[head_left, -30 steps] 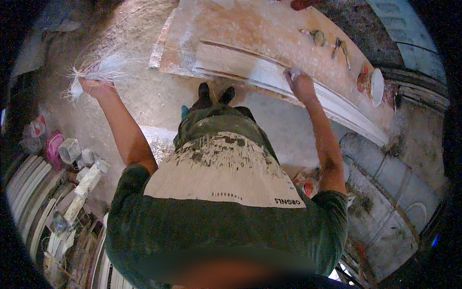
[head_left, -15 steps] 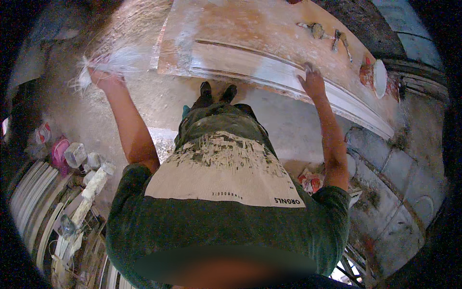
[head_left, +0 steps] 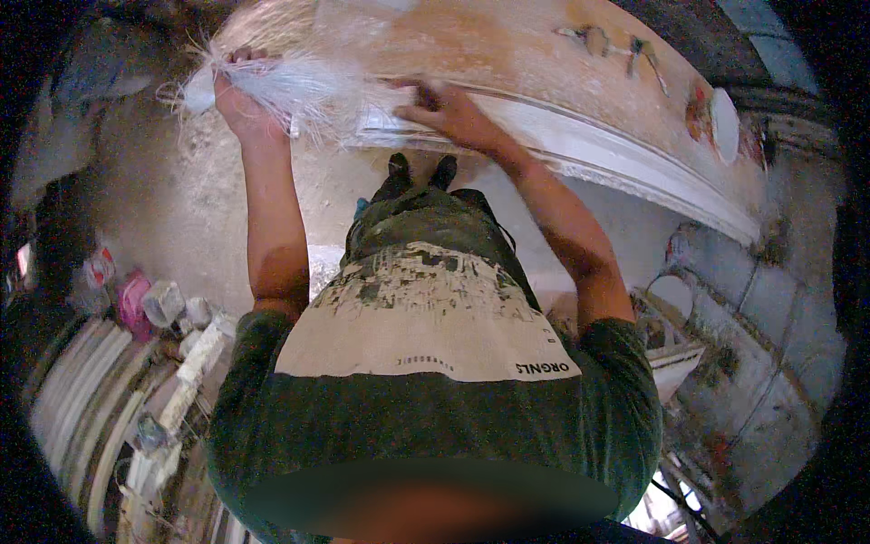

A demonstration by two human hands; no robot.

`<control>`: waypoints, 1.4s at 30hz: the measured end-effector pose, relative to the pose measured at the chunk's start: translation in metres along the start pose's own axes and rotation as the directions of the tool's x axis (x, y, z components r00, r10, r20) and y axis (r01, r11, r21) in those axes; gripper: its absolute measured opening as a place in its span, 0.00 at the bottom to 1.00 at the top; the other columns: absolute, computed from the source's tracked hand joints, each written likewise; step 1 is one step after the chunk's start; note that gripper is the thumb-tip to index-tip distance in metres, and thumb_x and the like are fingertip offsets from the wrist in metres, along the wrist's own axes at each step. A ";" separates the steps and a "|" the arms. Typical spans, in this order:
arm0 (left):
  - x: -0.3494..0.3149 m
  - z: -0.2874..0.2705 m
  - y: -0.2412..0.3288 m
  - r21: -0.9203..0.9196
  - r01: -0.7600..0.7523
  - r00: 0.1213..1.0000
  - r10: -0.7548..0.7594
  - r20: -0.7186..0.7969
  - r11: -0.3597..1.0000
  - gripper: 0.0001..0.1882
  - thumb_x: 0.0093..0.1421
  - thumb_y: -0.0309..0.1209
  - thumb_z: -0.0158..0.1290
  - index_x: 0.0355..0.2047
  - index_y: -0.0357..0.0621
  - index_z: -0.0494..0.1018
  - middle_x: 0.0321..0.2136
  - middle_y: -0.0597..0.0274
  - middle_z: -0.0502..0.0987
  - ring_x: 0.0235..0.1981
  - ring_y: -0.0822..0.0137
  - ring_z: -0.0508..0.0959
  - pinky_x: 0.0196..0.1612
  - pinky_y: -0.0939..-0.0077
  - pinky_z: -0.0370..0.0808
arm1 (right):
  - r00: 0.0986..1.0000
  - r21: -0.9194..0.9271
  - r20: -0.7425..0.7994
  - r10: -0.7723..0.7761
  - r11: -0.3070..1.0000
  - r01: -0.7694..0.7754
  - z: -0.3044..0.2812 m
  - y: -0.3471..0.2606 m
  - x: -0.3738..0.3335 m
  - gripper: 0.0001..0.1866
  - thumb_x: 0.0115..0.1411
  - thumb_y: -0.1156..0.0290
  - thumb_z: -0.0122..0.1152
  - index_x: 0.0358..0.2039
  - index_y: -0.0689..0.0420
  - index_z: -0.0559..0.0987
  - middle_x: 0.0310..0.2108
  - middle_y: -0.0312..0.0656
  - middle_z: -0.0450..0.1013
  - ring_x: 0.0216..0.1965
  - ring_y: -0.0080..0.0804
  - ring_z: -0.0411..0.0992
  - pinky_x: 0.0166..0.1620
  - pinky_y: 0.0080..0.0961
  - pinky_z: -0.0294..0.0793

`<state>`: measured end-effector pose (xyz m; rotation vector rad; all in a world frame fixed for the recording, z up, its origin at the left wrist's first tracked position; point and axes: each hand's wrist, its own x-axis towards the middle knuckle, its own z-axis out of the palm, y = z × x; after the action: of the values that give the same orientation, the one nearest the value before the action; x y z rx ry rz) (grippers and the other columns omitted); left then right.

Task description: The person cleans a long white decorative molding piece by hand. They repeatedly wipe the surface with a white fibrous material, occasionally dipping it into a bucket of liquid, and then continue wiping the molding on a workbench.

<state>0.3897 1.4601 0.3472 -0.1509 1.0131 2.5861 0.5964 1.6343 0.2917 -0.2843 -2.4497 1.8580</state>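
Observation:
My left hand (head_left: 246, 107) is closed around a loose bundle of white stringy fibres (head_left: 313, 89), whose strands fan out on both sides of the fist. The bundle is up at the table's left end. Just right of the loose strands, my right hand (head_left: 449, 113) hovers with its fingers apart and nothing visible in them. Under and beside it runs a long white moulding strip (head_left: 589, 145) along the near edge of the orange-brown tabletop (head_left: 517, 45). Whether the right fingertips touch the strands is blurred.
Toward the table's far right lie plaster-crusted tools (head_left: 594, 41) and a white-rimmed bucket (head_left: 725, 127). More pale fibre (head_left: 272, 23) is heaped beyond my left hand. Stacked curved white strips (head_left: 82, 381), a pink bag (head_left: 134, 304) and a plaster-caked beam (head_left: 186, 385) stand at the lower left.
My left hand has moved right and farther away with the fibres. My right hand has left the moulding strip's middle and swung left toward the bundle.

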 end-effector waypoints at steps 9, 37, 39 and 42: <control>0.066 -0.090 0.112 0.310 -0.180 0.976 0.208 -0.062 0.933 0.22 0.62 0.48 0.37 0.40 0.43 0.68 0.39 0.53 0.73 0.40 0.52 0.72 0.45 0.52 0.70 | 0.940 -0.814 0.096 0.328 0.569 -0.115 -0.030 0.046 -0.043 0.19 0.60 0.63 0.53 0.52 0.50 0.73 0.41 0.44 0.74 0.38 0.45 0.74 0.43 0.35 0.73; -0.060 0.074 -0.124 0.143 0.193 0.981 -0.195 -0.001 0.971 0.17 0.65 0.46 0.39 0.31 0.49 0.69 0.28 0.62 0.73 0.31 0.61 0.73 0.37 0.61 0.73 | 0.987 -0.409 -0.158 -0.016 0.911 -0.050 -0.160 0.062 -0.192 0.13 0.63 0.65 0.50 0.43 0.53 0.78 0.42 0.44 0.75 0.43 0.38 0.73 0.47 0.29 0.70; -0.067 0.073 -0.126 0.121 0.178 0.983 -0.170 -0.072 0.977 0.17 0.64 0.45 0.39 0.29 0.48 0.70 0.27 0.62 0.74 0.29 0.62 0.73 0.35 0.62 0.73 | 0.971 -0.441 -0.157 0.181 0.867 -0.233 -0.193 0.065 -0.222 0.14 0.61 0.65 0.52 0.46 0.49 0.77 0.42 0.43 0.75 0.42 0.40 0.73 0.43 0.31 0.72; -0.060 0.039 -0.128 0.122 0.124 0.992 -0.125 -0.001 0.985 0.17 0.63 0.44 0.41 0.27 0.47 0.71 0.26 0.61 0.75 0.27 0.62 0.73 0.34 0.64 0.73 | 0.961 -0.738 -0.146 0.235 0.621 -0.264 -0.244 0.094 -0.259 0.16 0.59 0.65 0.53 0.48 0.45 0.76 0.40 0.41 0.74 0.40 0.40 0.73 0.38 0.33 0.74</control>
<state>0.4940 1.5561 0.3080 -0.1685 1.1188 2.4038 0.8983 1.8439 0.2858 -0.7119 -3.1495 0.7170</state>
